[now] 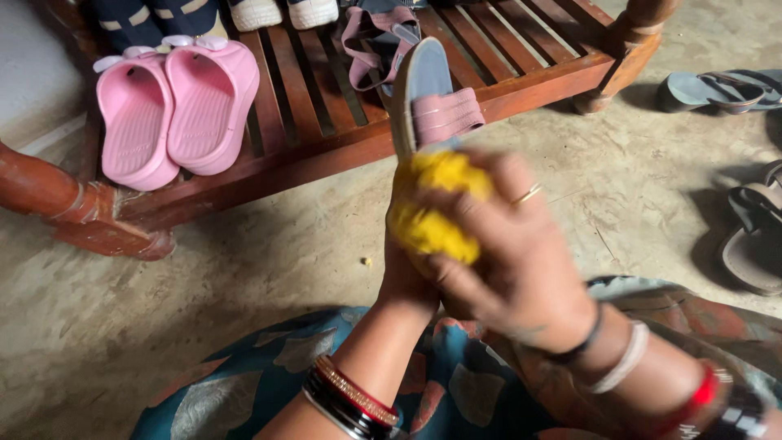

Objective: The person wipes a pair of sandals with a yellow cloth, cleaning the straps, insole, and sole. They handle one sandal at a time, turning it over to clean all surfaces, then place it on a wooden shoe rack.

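My left hand [405,281] holds a grey sandal [425,90] with a dusty-pink strap upright by its heel end; the hand is mostly hidden behind my right hand. My right hand [513,253], with a ring on one finger, grips a yellow scrubbing cloth [436,208] and presses it against the lower part of the sandal. Bangles sit on both wrists. My patterned teal and rust clothing fills the bottom of the view.
A low red wooden slatted rack [318,138] stands ahead on the concrete floor. On it rest a pair of pink clogs [175,110], a second pink-strapped sandal [379,37] and white shoes [281,12]. Dark flip-flops [721,90] and brown sandals [753,240] lie at the right.
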